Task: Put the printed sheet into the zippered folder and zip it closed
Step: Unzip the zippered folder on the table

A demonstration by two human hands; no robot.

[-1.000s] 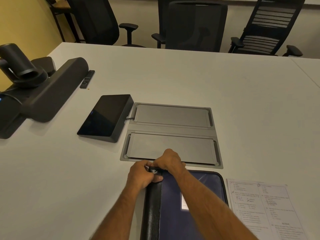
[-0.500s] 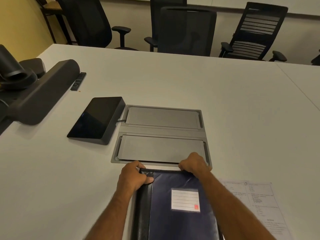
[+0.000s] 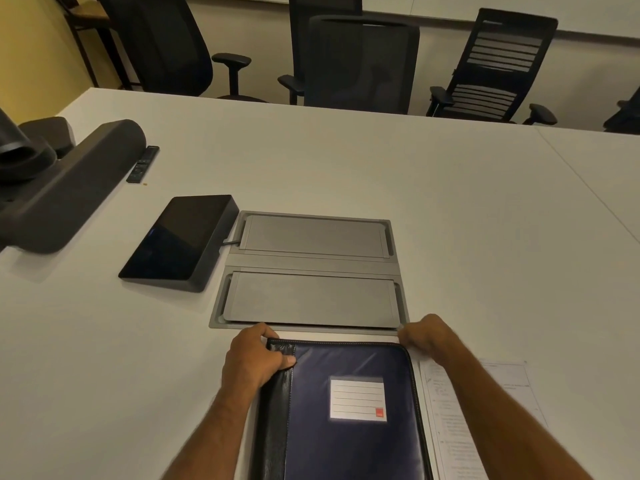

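A dark blue zippered folder (image 3: pixel 349 417) with a black spine and a white label lies flat at the table's near edge. My left hand (image 3: pixel 254 358) grips its far left corner, thumb on top of the spine. My right hand (image 3: pixel 424 336) is at the far right corner with fingers curled at the zip edge; the zip pull is hidden under them. The printed sheet (image 3: pixel 498 410) lies on the table right of the folder, partly under my right forearm.
A grey double-lid cable hatch (image 3: pixel 311 268) is set in the white table (image 3: pixel 450 202) just beyond the folder. A black touch panel (image 3: pixel 180 240) sits to its left, with a video bar (image 3: pixel 69 192) and remote (image 3: pixel 142 164) further left. Office chairs (image 3: pixel 360 64) line the far edge.
My right hand has slid along the folder's far edge from the left corner to the right corner. The left hand has kept its hold on the left corner.
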